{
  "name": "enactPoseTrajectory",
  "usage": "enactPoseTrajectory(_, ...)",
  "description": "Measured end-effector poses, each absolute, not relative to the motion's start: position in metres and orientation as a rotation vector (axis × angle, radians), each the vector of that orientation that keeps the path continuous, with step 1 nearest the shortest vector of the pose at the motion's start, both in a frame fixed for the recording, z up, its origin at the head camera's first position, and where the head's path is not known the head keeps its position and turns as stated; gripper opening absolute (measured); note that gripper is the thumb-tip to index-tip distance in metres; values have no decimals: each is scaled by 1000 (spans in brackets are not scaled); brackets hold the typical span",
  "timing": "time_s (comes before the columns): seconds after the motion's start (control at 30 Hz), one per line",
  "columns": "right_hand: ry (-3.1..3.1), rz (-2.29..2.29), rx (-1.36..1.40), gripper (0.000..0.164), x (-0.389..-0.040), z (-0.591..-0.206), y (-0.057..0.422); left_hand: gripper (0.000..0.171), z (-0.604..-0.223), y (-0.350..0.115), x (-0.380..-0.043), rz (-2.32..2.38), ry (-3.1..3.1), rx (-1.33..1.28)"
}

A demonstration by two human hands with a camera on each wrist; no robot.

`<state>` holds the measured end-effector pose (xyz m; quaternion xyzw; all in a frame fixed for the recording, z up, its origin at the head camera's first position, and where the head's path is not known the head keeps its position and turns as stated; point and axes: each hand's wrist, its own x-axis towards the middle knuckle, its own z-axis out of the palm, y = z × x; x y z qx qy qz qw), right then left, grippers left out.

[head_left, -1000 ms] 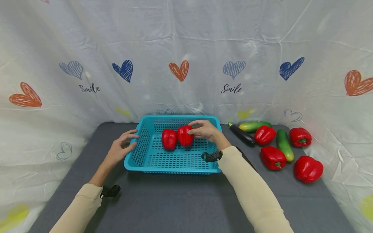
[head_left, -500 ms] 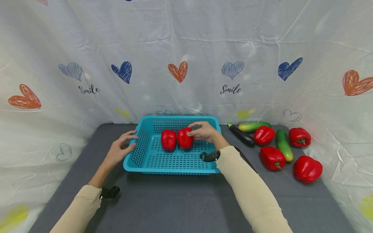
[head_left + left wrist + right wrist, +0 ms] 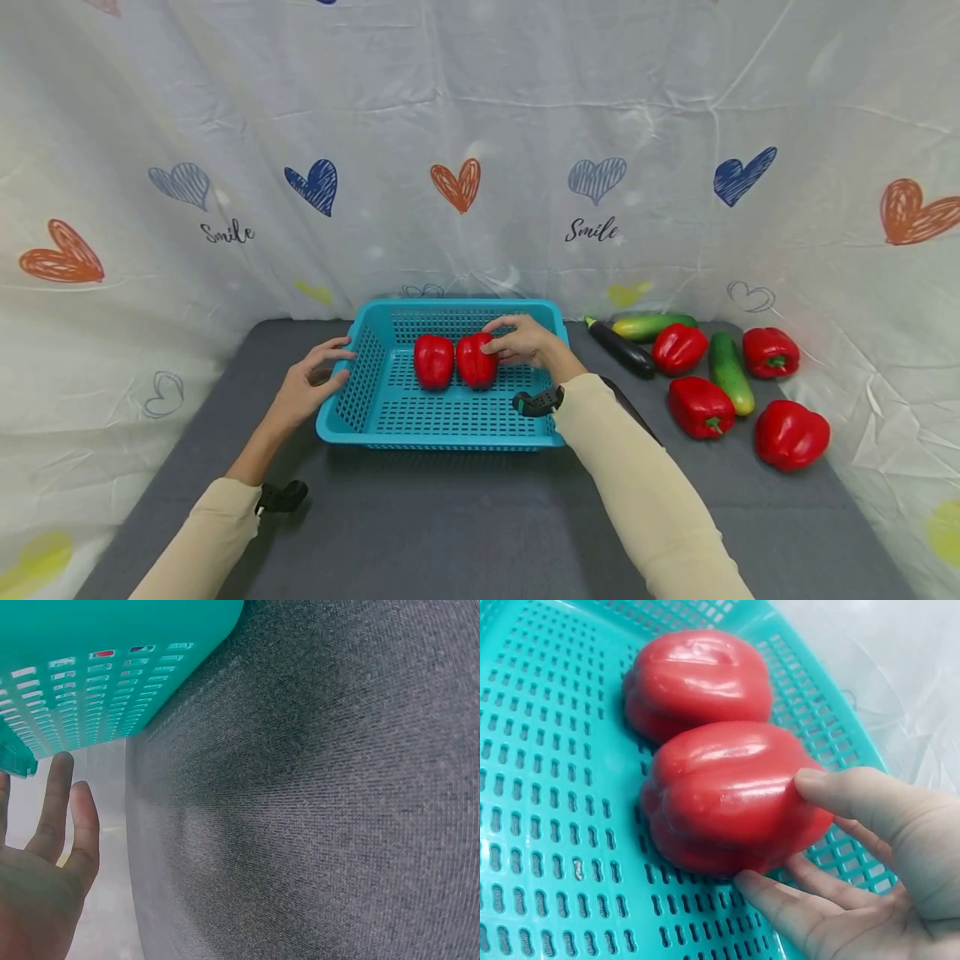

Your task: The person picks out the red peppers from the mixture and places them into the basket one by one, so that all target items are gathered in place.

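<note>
1. The right hand (image 3: 521,340) was clamped on a red bell pepper (image 3: 474,364), with thumb and fingers on opposite sides of it. This pepper was inside the turquoise basket (image 3: 442,438), a little toward 2 o'clock from the basket's middle.
2. A second bell pepper (image 3: 433,363) lay just beside, at 9 o'clock of the held one. I could not tell whether they touched.
3. The left hand (image 3: 309,385) was at the basket's 9 o'clock side, its fingers apart and around nothing. Contact with the rim was not certain.
4. For good handling, in my judgement, the held pepper needed a gentle grip and a stable base on the basket floor before any loosening of the thumb. A sideways push could have rolled its neighbour. A light steadying of the rim at 9 o'clock would have helped.
5. The peppers had glossy, smooth skin and blocky, lobed shapes, so they were probably slippery. The basket looked like plastic, with slotted floor and walls. The table (image 3: 450,517) had a grey, finely woven covering.
6. Toward 3 o'clock from the basket lay a shiny, long eggplant (image 3: 621,347), two cucumbers (image 3: 727,373) and four more peppers (image 3: 702,407).
</note>
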<state>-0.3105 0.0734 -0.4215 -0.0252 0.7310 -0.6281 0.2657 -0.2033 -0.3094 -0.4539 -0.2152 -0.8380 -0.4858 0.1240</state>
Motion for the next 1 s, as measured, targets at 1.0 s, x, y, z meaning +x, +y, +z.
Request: enactPoseTrajectory(1.0,1986,-1670,-83,49,-308,-415,72,32,-453,-309,-202,-1459,-2428,-634)
